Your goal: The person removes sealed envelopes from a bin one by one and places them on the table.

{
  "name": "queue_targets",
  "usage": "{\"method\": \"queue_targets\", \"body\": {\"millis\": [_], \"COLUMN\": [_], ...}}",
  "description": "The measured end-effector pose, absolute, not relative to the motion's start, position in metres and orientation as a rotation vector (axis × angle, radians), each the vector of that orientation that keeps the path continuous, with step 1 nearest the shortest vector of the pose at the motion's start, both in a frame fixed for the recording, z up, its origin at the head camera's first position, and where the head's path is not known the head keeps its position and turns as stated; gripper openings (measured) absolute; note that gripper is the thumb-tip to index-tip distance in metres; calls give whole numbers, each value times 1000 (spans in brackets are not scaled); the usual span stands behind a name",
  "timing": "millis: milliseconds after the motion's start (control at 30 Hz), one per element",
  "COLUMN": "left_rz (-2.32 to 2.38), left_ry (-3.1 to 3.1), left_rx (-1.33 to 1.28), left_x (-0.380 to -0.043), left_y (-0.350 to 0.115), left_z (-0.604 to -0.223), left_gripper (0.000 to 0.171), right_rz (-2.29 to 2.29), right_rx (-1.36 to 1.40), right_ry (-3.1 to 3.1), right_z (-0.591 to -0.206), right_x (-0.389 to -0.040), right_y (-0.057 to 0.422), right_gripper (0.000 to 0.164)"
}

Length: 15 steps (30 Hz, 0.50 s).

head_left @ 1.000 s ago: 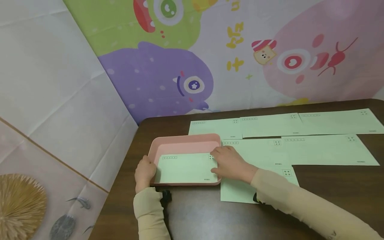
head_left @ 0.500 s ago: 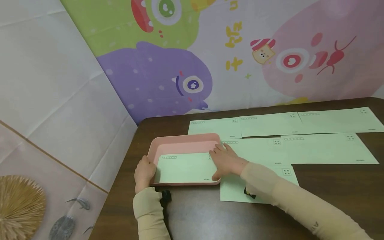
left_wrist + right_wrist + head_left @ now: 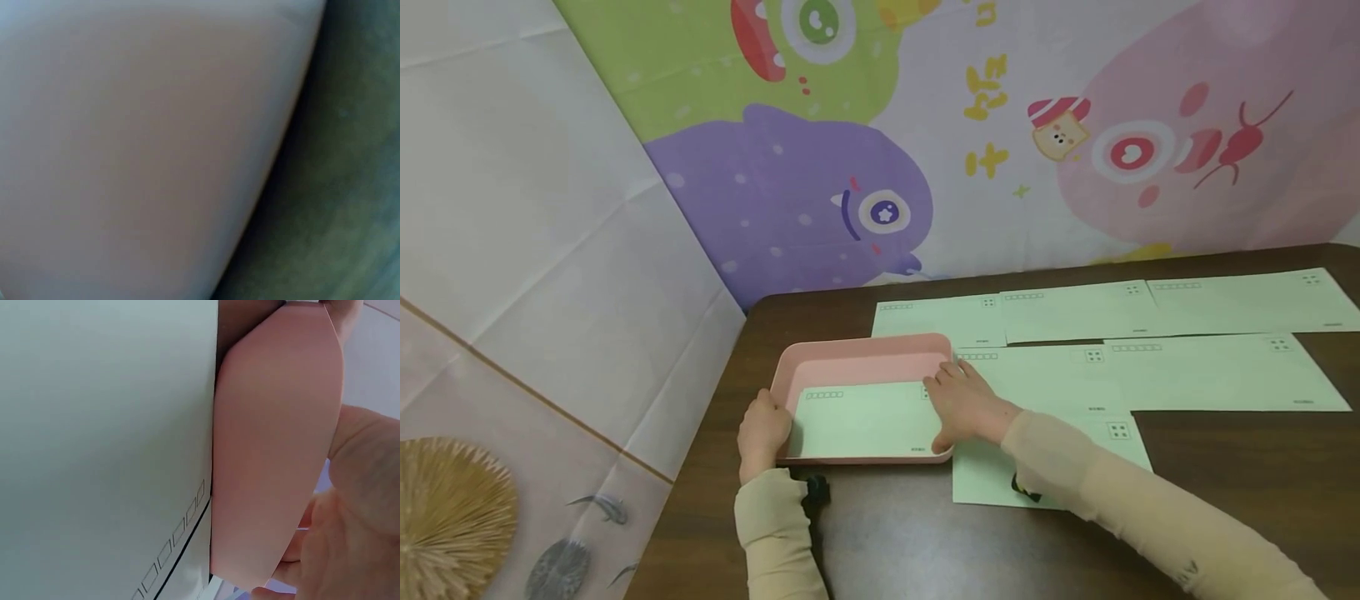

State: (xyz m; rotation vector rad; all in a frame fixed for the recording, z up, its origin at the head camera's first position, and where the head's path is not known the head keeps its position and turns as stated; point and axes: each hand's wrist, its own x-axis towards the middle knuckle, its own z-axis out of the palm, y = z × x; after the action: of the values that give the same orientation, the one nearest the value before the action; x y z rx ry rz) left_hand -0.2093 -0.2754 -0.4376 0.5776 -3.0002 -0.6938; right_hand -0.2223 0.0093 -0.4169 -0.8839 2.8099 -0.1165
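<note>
A pink tray [image 3: 835, 343] stands on the table with a pale green envelope [image 3: 865, 421] lying inside it, toward the near side. My left hand [image 3: 763, 429] grips the tray's left wall near the front corner. On the opposite side, my right hand [image 3: 966, 404] holds the right rim, its thumb at the front right corner and its fingers reaching over the edge. The right wrist view shows the outer face of the tray wall [image 3: 275, 437] with my palm and fingers curled over its top. A blurred pink surface [image 3: 137, 137] fills most of the left wrist view.
Several more envelopes [image 3: 1225, 375] lie in rows on the dark wooden table [image 3: 1240, 467], right of and behind the tray. One envelope [image 3: 988, 479] lies partly beneath my right forearm. A cartoon-printed cloth [image 3: 790, 183] hangs along the table's back edge.
My right hand has shifted from the right end of the envelope in the tray onto the tray's right rim. The left hand, tray and envelopes have stayed in place.
</note>
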Motion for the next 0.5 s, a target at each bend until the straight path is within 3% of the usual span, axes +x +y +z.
{"method": "queue_targets", "body": {"millis": [233, 500], "left_rz": [-691, -721], "left_ry": [-2999, -3022], "left_rx": [571, 595], "left_x": [-210, -211], "left_y": [-276, -276], "left_z": [-438, -437], "left_gripper": [36, 39], "right_rz": [-127, -344], "right_rx": [-902, -940], "right_ry": [2919, 3081], "right_z": [-421, -428], "right_x": [-219, -212], "right_y": [9, 11], "right_gripper": [89, 71]}}
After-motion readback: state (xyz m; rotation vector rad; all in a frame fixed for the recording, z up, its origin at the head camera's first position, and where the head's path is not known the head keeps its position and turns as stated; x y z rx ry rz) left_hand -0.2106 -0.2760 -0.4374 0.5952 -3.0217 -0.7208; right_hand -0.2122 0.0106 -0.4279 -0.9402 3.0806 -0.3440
